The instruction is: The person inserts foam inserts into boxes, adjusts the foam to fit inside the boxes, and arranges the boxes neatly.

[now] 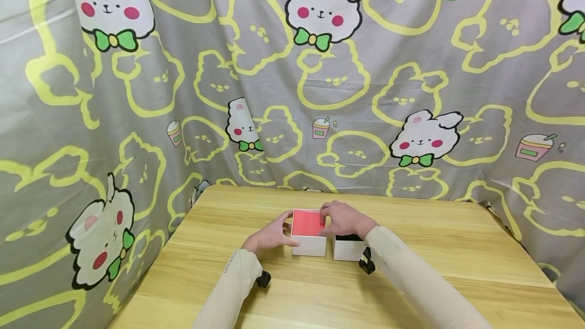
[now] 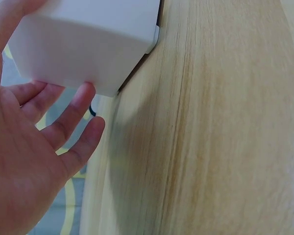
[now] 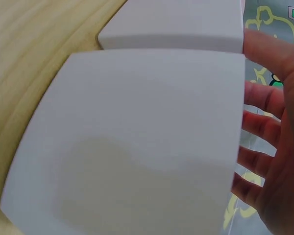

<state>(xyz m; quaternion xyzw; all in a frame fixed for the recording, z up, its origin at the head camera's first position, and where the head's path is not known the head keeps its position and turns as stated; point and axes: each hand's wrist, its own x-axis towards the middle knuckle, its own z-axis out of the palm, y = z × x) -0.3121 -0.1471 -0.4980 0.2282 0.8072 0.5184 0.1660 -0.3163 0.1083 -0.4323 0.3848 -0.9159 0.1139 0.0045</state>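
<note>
Two small white boxes stand side by side on the table. The left box (image 1: 308, 246) has a red top face (image 1: 306, 222) framed by a white rim. Black shows at the top of the right box (image 1: 348, 253). My left hand (image 1: 270, 235) grips the left box from its left side, thumb at the near face and fingers round the far side. My right hand (image 1: 344, 219) reaches over the right box, its thumb and fingers at the right edge of the red top. In the right wrist view, the right box's white wall (image 3: 137, 127) hides part of the fingertips.
The boxes stand on a wood-grain table (image 1: 292, 296). A grey curtain (image 1: 274, 156) with bunny prints hangs along the table's back and left side. Black wrist devices (image 1: 367, 261) sit under both cuffs, the right one close to the right box.
</note>
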